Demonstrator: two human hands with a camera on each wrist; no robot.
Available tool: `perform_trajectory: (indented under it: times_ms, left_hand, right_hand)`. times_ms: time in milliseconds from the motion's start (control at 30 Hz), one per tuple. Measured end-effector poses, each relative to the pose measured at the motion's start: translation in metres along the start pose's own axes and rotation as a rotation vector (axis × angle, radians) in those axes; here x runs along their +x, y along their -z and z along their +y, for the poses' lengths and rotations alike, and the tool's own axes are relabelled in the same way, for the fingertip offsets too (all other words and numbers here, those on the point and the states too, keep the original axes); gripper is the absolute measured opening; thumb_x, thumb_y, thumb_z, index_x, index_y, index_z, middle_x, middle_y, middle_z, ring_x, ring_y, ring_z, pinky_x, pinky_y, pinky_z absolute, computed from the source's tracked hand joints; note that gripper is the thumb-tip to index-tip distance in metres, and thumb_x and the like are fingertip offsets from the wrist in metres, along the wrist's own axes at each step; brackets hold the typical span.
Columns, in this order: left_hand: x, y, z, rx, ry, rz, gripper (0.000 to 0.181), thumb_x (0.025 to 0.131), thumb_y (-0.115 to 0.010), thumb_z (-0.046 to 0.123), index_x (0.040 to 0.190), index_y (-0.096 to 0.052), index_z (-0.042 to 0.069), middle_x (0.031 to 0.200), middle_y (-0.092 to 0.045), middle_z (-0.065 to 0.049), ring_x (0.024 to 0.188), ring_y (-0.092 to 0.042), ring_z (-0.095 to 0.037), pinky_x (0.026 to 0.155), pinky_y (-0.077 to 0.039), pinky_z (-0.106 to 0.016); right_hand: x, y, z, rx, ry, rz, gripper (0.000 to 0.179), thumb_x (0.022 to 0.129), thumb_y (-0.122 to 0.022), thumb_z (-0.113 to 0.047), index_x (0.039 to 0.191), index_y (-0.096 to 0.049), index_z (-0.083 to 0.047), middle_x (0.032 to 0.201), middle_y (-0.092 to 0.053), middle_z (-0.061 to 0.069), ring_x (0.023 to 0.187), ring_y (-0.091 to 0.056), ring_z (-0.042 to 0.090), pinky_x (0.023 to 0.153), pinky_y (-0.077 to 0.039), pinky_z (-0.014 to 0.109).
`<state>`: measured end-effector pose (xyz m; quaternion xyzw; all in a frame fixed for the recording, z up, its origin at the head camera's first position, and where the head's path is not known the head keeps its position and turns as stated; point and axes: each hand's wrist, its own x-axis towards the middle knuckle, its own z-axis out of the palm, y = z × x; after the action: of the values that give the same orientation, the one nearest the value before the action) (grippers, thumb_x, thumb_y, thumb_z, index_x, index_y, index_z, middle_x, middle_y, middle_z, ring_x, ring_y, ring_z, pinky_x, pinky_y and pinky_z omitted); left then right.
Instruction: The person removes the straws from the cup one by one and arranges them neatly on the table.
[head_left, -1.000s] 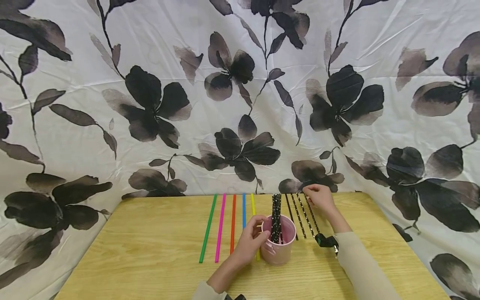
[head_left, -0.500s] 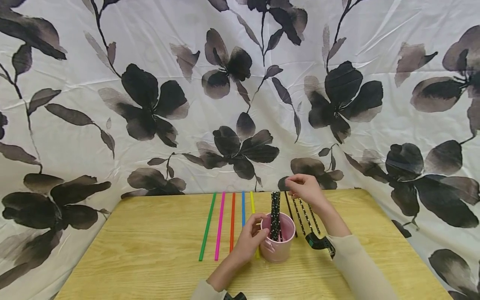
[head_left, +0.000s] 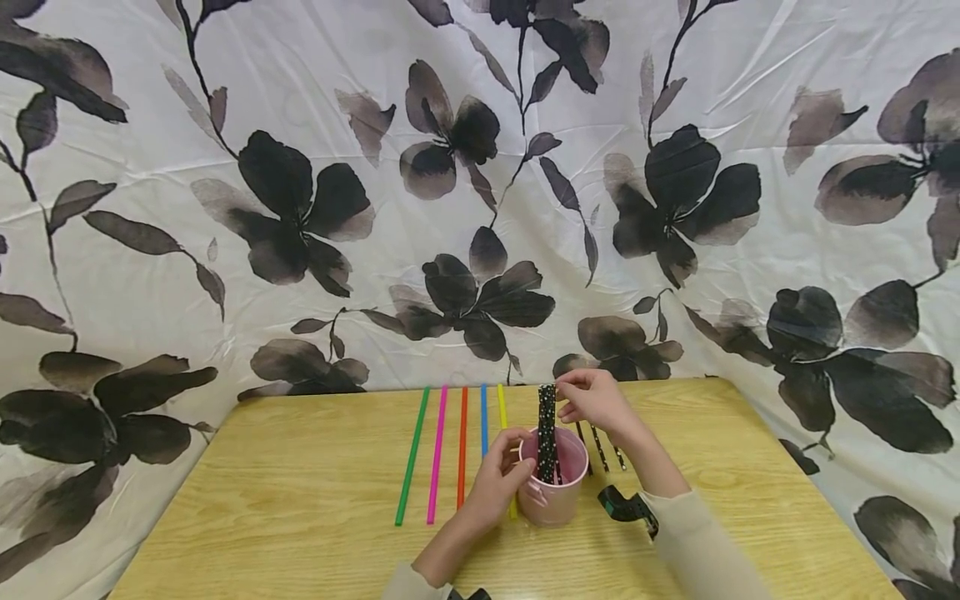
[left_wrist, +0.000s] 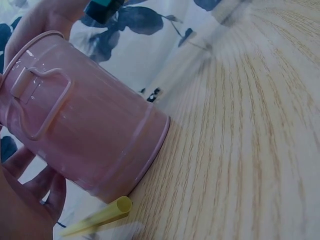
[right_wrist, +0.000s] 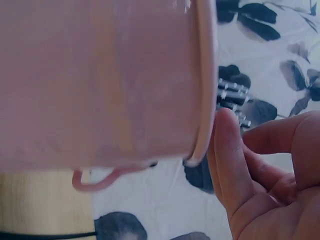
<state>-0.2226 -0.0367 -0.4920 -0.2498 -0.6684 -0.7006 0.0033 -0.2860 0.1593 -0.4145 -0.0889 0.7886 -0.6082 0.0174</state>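
My left hand point(head_left: 495, 479) grips the side of a small pink metal bucket point(head_left: 551, 504), which stands upright on the table. In the left wrist view, fingers curve around the bucket point(left_wrist: 95, 125) below its wire handle. A bundle of black dotted straws point(head_left: 547, 429) stands in it, leaning at the far rim. At their upper ends is my right hand point(head_left: 600, 400), thumb and forefinger extended beside the bundle. The right wrist view has those fingers point(right_wrist: 232, 160) just past the rim, close to the straw ends point(right_wrist: 235, 95), with a gap between the tips.
Left of the bucket lie green point(head_left: 412, 458), pink point(head_left: 437, 458), red point(head_left: 462, 450), blue point(head_left: 484, 421) and yellow point(head_left: 502, 408) straws in a row. Black patterned straws point(head_left: 600, 450) lie to its right, partly behind my right arm. A floral cloth point(head_left: 450, 208) hangs behind the table point(head_left: 285, 500).
My right hand has moved left from the far end of the rightmost black straw on the table to the straws in the bucket. The left hand keeps its hold on the bucket.
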Motion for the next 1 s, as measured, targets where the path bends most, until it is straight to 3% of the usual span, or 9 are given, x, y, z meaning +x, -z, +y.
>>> perform_trajectory:
  times_ms: [500, 733, 1000]
  left_hand:
    - [-0.004, -0.001, -0.004, 0.015, -0.002, 0.021, 0.032, 0.095, -0.053, -0.001, 0.126, -0.046, -0.004, 0.122, -0.051, -0.021, 0.11, -0.056, -0.034, 0.091, -0.046, -0.03]
    - [0.001, 0.002, -0.026, 0.041, 0.021, 0.033, 0.032, 0.097, -0.053, 0.002, 0.128, -0.047, 0.002, 0.123, -0.051, -0.017, 0.108, -0.057, -0.028, 0.089, -0.047, -0.029]
    - [-0.003, 0.0, 0.001, 0.041, 0.011, 0.011, 0.032, 0.097, -0.052, 0.002, 0.128, -0.046, -0.002, 0.123, -0.051, -0.02, 0.11, -0.056, -0.031, 0.091, -0.046, -0.03]
  right_hand:
    - [-0.011, -0.017, 0.003, -0.063, 0.049, -0.084, 0.021, 0.086, -0.07, -0.004, 0.102, -0.065, 0.007, 0.084, -0.069, 0.013, 0.067, -0.068, 0.027, 0.062, -0.057, 0.04]
    - [-0.008, -0.023, 0.002, -0.079, 0.045, -0.09, 0.017, 0.086, -0.07, -0.005, 0.098, -0.064, 0.006, 0.081, -0.066, 0.012, 0.063, -0.067, 0.025, 0.059, -0.057, 0.038]
    - [-0.008, -0.022, -0.005, -0.084, 0.039, -0.087, 0.014, 0.088, -0.069, -0.007, 0.096, -0.062, 0.003, 0.082, -0.064, 0.013, 0.062, -0.067, 0.027, 0.056, -0.057, 0.038]
